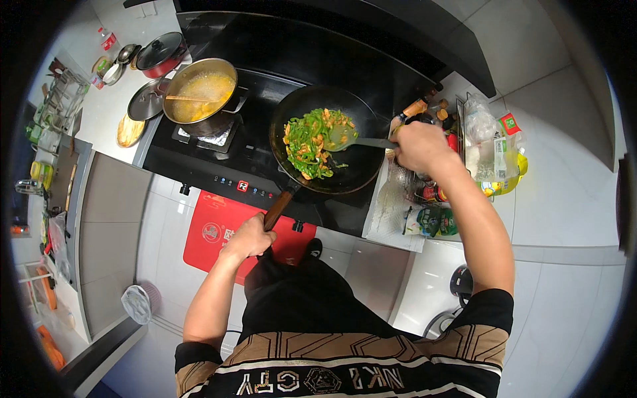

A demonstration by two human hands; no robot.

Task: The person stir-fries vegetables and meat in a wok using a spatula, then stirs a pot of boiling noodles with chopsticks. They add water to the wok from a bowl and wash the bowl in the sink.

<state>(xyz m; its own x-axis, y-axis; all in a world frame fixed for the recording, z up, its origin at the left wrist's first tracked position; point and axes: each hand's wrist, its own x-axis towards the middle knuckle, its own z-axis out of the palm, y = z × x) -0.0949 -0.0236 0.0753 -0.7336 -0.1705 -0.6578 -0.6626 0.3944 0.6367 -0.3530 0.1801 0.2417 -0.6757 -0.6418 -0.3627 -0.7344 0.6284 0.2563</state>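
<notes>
My left hand [250, 236] is wrapped around the wooden handle [279, 208] of a black wok [366, 174] on the right side of the stove. In the wok lies a heap of sliced green peppers with small brown pieces [312, 142], gathered towards its left. My right hand [422, 148] grips a spatula [373, 143] from the right. Its translucent greenish blade rests against the right edge of the food. The far end of the spatula's handle is hidden in my fist.
A steel pot [201, 92] of yellow foamy liquid stands at left, chopsticks [190, 99] across it. Beyond it are a glass lid [147, 99] and a red lidded pot [160, 54]. Bottles and a wire rack [460, 119] crowd the right counter. A red mat [204, 244] covers the floor below.
</notes>
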